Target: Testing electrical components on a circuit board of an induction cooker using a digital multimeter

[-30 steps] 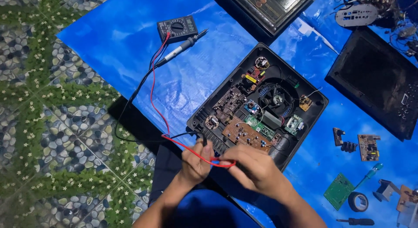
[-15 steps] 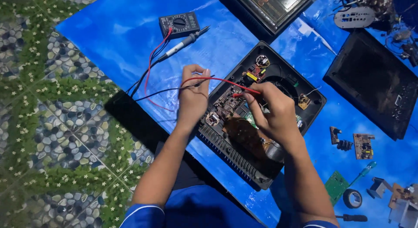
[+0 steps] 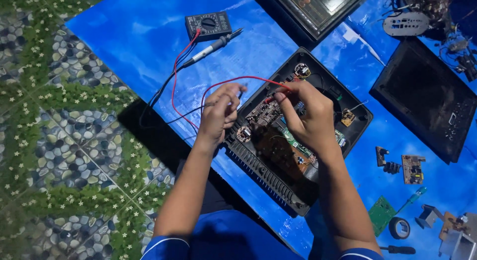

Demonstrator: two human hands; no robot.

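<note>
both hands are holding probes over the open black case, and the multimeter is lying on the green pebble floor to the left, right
Not quite. The multimeter lies on the blue sheet, not on the pebble floor; the head view shows it beyond the hands. The rest holds: the left hand and right hand each hold a probe over the open black case.

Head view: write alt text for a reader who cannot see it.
Two bare hands, left hand and right hand, hold test leads over the circuit boards of an opened black device on a blue sheet. A multimeter lies beyond.
</note>
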